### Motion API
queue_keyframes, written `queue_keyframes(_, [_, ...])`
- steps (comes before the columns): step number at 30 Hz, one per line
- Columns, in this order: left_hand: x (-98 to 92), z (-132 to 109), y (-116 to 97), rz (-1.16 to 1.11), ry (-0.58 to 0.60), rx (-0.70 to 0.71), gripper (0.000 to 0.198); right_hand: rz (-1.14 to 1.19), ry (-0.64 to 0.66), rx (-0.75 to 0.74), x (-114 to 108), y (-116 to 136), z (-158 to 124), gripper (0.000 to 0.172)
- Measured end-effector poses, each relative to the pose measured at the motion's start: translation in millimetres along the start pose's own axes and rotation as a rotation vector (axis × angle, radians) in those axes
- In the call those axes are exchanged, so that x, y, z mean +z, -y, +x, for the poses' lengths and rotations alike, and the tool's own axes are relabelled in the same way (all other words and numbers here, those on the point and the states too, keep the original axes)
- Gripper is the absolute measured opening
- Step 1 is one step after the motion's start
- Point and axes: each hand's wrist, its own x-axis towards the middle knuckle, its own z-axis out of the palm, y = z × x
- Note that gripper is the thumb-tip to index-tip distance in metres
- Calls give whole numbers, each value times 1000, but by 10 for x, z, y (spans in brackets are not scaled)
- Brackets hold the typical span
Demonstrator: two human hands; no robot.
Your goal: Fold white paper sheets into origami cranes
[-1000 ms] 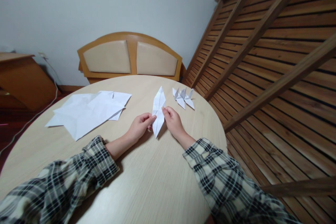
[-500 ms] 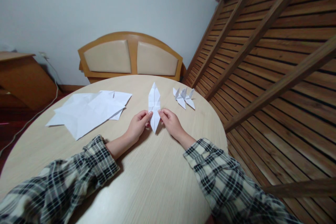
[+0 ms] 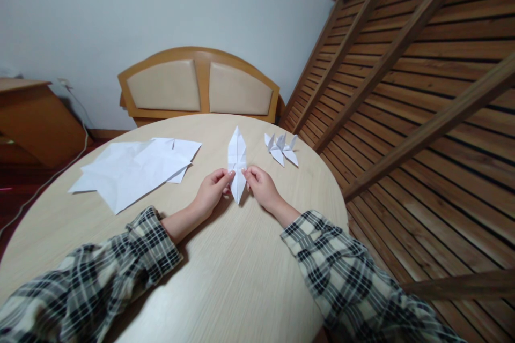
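Observation:
A folded sheet of white paper (image 3: 237, 150), long and pointed at both ends with a crease down its middle, is held over the round table. My left hand (image 3: 214, 188) pinches its lower left edge between thumb and fingers. On the opposite edge, my right hand (image 3: 261, 186) grips it the same way, at about the same height. Some fingertips are hidden behind the paper. To the right of my hands stand several small folded paper figures (image 3: 278, 153) with upright points, close together.
Creased white sheets (image 3: 137, 169) lie overlapping on the left of the pale wooden table (image 3: 241, 278). Beyond its far edge is a padded headboard (image 3: 164, 86). A slatted wooden frame (image 3: 402, 118) leans along the right, and a wooden desk (image 3: 36, 123) stands at far left.
Hardly anything differs. Both hands keep their hold on the folded paper, and the view has shifted very slightly.

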Motion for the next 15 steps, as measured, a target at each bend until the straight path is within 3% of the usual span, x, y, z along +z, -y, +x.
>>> queue_keyframes(7, [15,2,-31,-19,1,2,27,91,-33,0,-17,30,14,35])
queue_keyframes(15, [-20,42,20,1,-96,68,24,129,-73,-56,-22,-30,40,19])
